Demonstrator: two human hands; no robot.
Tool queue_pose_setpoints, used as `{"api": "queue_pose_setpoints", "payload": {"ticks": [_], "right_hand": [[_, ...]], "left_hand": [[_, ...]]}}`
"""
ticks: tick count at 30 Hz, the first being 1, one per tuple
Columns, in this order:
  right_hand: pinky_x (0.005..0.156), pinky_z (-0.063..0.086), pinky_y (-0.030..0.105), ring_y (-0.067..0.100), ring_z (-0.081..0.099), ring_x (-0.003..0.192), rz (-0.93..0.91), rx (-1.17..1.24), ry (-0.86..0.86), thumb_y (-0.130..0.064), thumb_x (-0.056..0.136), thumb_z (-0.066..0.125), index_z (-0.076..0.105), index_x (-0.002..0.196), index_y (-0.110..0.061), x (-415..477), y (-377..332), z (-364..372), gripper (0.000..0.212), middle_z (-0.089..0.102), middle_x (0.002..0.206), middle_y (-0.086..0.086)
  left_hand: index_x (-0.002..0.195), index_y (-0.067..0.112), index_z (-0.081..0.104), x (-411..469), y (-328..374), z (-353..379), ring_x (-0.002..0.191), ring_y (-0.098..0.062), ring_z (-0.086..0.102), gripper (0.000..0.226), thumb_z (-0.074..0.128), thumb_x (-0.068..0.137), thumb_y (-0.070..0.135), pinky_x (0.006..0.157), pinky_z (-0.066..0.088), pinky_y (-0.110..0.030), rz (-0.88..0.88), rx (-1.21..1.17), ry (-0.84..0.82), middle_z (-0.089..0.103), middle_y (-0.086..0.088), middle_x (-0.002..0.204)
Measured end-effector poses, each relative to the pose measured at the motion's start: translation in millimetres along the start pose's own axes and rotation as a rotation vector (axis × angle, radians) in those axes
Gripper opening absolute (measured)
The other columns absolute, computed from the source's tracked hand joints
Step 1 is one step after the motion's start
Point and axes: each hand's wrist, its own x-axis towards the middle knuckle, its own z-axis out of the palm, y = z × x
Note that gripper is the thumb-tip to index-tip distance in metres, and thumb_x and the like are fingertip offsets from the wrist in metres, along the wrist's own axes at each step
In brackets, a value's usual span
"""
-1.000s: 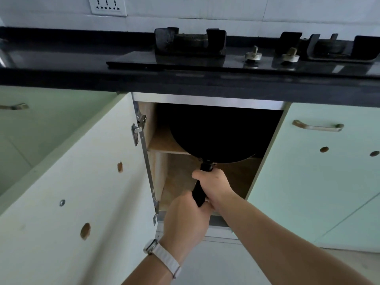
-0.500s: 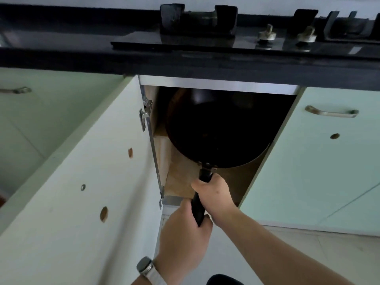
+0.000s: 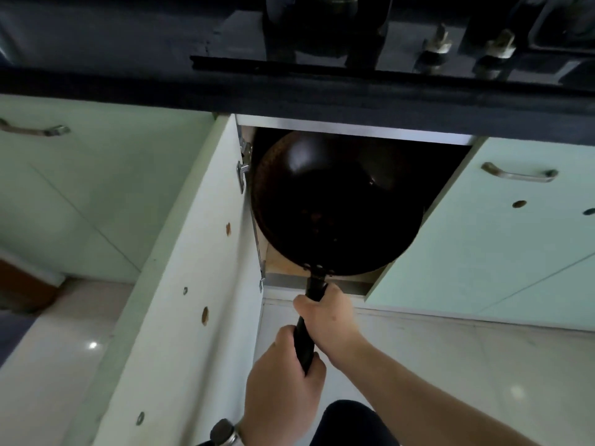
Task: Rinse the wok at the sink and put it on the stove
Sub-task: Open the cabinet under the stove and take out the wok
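A large black wok [image 3: 335, 204] fills the mouth of the open cabinet under the counter, its bowl facing me and its long black handle pointing down toward me. My right hand [image 3: 331, 317] grips the handle just below the rivets. My left hand [image 3: 280, 391], a watch on its wrist, holds the handle's lower end. The stove [image 3: 354, 30] sits on the dark counter directly above, with burner supports and two knobs visible. The sink is out of view.
The open cabinet door [image 3: 180, 300] stands out on my left, close beside the wok. A shut pale green door with a metal handle [image 3: 518, 175] is on the right. The dark counter edge [image 3: 289, 98] overhangs the cabinet. Light floor tiles lie below.
Held by both hands, the wok has come out of the cabinet toward me and tilted up, showing its inside. My view has dropped lower and nearer.
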Motion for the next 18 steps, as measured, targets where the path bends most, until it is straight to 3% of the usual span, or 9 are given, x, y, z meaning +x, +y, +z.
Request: {"api": "queue_pose_setpoints", "payload": {"ticks": [9,12,15,18], "right_hand": [[0.045,0.034,0.022,0.010,0.039,0.049,0.277,-0.006,-0.069,-0.018,0.081,0.058,0.043,0.074,-0.015,-89.2,-9.7,-22.4,0.017,0.043,0.062,-0.004],[0.043,0.031,0.022,0.010,0.035,0.046,0.329,0.013,-0.068,-0.016,0.079,0.057,0.038,0.070,-0.014,-121.4,-12.3,-32.7,0.021,0.040,0.058,-0.004],[0.041,0.031,0.020,0.007,0.035,0.043,0.378,0.053,-0.052,-0.016,0.079,0.057,0.037,0.069,-0.016,-152.8,-18.5,-45.3,0.022,0.039,0.056,-0.006],[0.042,0.033,0.021,0.008,0.036,0.043,0.422,0.089,-0.011,-0.018,0.078,0.057,0.038,0.070,-0.016,-181.6,-30.8,-62.6,0.021,0.040,0.057,-0.005]], "left_hand": [[0.116,0.030,0.048,-79.2,30.2,-34.4,0.081,-0.007,0.064,0.027,0.053,0.091,0.042,0.072,0.051,-0.021,-0.113,0.090,-0.176,0.064,0.011,0.087],[0.113,0.029,0.049,-105.3,47.0,-52.5,0.076,-0.006,0.062,0.024,0.054,0.091,0.039,0.065,0.047,-0.018,-0.120,0.112,-0.252,0.064,0.009,0.087],[0.107,0.028,0.049,-126.5,66.3,-70.9,0.058,-0.002,0.051,0.020,0.055,0.091,0.037,0.053,0.039,-0.013,-0.087,0.142,-0.317,0.065,0.008,0.084],[0.104,0.028,0.049,-144.3,87.1,-86.1,0.055,-0.005,0.049,0.019,0.055,0.089,0.038,0.055,0.041,-0.017,-0.039,0.170,-0.354,0.065,0.007,0.080]]}}
